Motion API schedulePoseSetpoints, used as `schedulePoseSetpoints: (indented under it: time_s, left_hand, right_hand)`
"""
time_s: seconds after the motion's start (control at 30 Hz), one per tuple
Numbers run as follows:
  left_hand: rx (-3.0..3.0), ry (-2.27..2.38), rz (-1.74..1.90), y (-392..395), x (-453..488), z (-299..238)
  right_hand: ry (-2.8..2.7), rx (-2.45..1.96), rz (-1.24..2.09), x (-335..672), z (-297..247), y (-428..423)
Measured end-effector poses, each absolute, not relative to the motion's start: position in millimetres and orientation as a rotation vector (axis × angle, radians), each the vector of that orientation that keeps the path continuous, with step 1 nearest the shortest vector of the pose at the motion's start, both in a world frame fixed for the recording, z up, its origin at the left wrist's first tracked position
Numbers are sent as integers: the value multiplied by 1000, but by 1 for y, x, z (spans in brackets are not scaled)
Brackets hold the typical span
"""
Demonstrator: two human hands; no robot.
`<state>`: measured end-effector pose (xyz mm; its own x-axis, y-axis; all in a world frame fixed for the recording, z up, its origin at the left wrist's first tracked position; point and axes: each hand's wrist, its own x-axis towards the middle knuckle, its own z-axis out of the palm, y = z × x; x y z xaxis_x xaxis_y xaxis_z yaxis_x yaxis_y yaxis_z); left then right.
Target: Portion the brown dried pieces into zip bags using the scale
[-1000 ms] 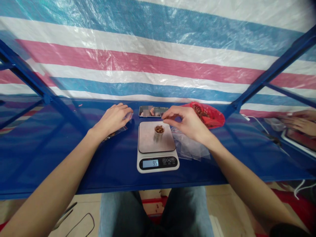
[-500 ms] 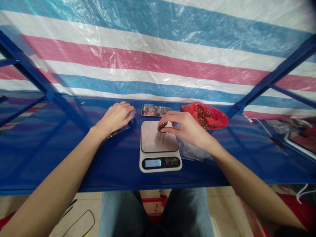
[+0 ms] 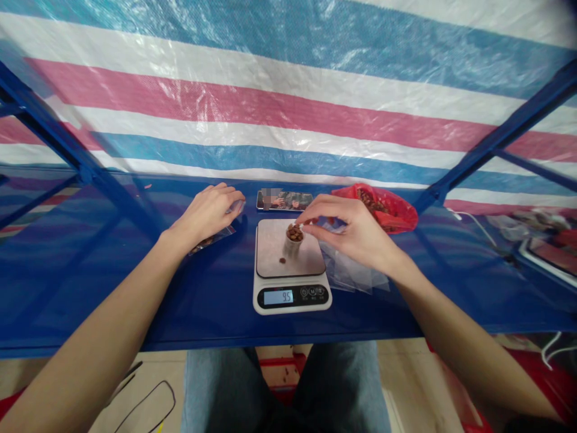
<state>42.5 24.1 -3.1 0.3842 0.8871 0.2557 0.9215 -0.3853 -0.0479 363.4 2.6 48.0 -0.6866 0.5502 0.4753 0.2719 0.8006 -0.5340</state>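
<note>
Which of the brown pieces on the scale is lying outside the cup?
The lone brown piece on the metal plate, between the cup and the display; the others sit heaped in the cup.

Free passage exists over the bare table (image 3: 202,319) between the left forearm (image 3: 130,304) and the scale (image 3: 292,305), and along the strip before the scale's front edge. On the plate, the cup (image 3: 294,246) can be reached from the left and front; 1 loose brown piece (image 3: 282,260) lies in the front approach. From the right, the right hand (image 3: 351,228) obstructs, its fingertips at the cup's rim. Clear plastic bags (image 3: 356,273) cover the surface just beside the scale. Behind, the phone (image 3: 293,201) leaves only a narrow gap. The red bag (image 3: 401,211) obstructs the rear right; the striped sheet (image 3: 288,108) bounds the back. The left hand (image 3: 211,209) and the packet (image 3: 211,241) below it obstruct the rear left.
</note>
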Motion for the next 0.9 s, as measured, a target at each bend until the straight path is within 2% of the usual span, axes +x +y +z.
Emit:
schedulePoseSetpoints:
  time_s: [0.2,0.33,0.57,0.8,0.9]
  left_hand:
    - [-2460,-1621,-317,24,42,-5]
    - [-2451,-1618,-328,23,42,-4]
    - [-2455,-1613,-343,22,42,-3]
    - [-2454,-1645,-358,23,41,-3]
    - [-2457,-1632,-360,23,41,-3]
  right_hand:
    - [-2714,-490,124,349,43,-22]
    - [-2831,-507,6,338,36,-29]
    - [-2854,-462,-11,335,33,-29]
    - [-2624,-527,198,352,44,-18]
    - [-2708,-529,144,350,41,-22]
